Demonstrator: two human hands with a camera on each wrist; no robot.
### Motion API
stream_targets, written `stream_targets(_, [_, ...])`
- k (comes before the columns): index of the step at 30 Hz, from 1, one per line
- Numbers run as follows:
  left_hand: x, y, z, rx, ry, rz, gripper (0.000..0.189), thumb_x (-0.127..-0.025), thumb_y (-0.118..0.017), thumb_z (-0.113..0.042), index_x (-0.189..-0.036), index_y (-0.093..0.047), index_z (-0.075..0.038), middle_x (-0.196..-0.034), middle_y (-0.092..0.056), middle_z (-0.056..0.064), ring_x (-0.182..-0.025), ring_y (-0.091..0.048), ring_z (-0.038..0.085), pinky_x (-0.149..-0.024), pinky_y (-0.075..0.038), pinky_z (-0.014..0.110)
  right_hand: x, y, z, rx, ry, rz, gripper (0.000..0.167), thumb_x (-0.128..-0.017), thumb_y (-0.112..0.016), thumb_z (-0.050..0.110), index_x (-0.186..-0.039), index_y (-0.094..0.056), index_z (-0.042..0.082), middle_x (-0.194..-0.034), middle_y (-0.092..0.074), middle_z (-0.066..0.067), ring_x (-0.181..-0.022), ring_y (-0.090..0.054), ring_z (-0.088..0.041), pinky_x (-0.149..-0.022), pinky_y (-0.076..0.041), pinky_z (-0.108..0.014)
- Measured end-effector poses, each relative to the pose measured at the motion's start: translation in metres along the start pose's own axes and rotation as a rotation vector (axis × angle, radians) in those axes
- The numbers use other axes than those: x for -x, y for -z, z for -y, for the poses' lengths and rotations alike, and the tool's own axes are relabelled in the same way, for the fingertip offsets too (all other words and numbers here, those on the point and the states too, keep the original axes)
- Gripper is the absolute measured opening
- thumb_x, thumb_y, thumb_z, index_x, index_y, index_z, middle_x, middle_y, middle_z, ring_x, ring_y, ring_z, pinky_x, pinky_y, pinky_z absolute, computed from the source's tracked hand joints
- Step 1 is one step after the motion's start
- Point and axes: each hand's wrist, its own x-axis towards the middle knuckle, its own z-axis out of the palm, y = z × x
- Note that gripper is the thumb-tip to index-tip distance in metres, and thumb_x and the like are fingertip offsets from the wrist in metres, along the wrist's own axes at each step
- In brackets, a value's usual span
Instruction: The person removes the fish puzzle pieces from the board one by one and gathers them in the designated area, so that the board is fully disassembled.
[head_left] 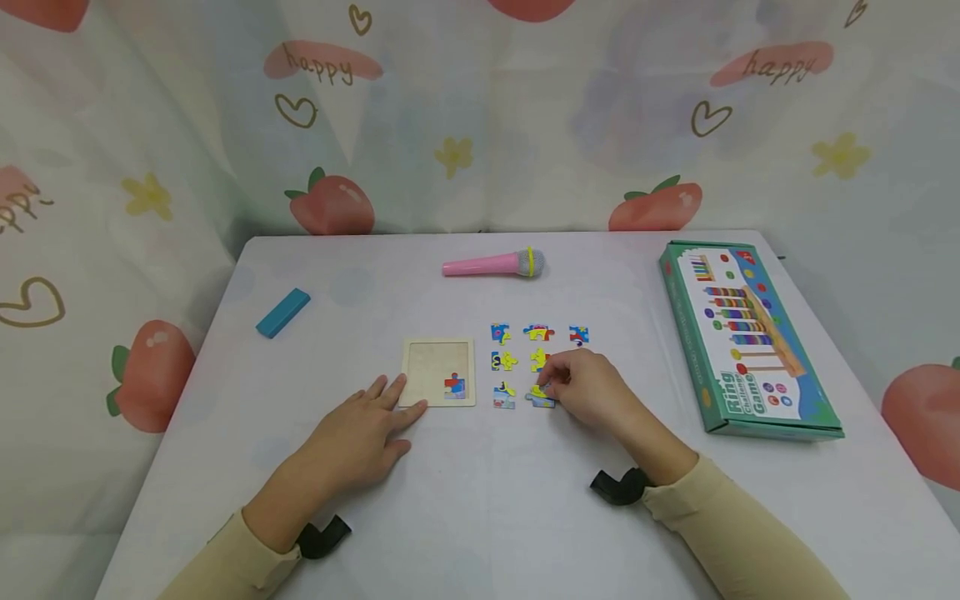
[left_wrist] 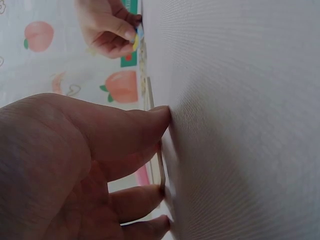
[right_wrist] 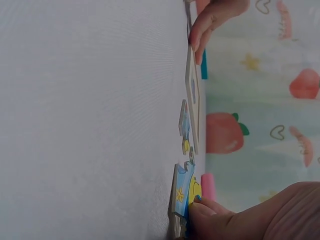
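A square wooden puzzle tray (head_left: 471,367) lies on the table with one jigsaw piece (head_left: 454,388) in its lower right corner. My left hand (head_left: 348,442) rests at the tray's lower left, fingers spread and fairly straight, fingertips touching its edge. With thumb and fingers, my right hand (head_left: 592,387) pinches a blue and yellow puzzle piece (right_wrist: 184,190) at the bottom of the loose pieces. One edge of that piece looks lifted off the cloth in the right wrist view. Several other loose pieces (head_left: 504,396) lie in rows right of the tray.
Behind the pieces lies a pink toy microphone (head_left: 483,265). A blue block (head_left: 283,313) is at the back left. On the right lies a green game box (head_left: 750,333). White cloth covers the table (head_left: 480,517), and a printed curtain (head_left: 480,108) hangs behind.
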Motion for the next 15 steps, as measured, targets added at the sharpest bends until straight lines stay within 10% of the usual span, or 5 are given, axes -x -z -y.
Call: stream_targets(15, [-0.0003, 0.0001, 0.0016, 0.011, -0.005, 0.002, 0.058, -0.100, -0.076, -0.033, -0.155, -0.059, -0.031, -0.174, -0.038, 0.016, -0.162, -0.035, 0.044, -0.126, -0.039, 0.061, 0.0033, -0.0094, 0.0054, 0.107, 0.028, -0.094, 0.008, -0.096, -0.074, 0.007, -0.095, -0.074, 0.015, -0.080, -0.062, -0.001, -0.076, -0.057, -0.019, -0.069, -0.044, -0.031])
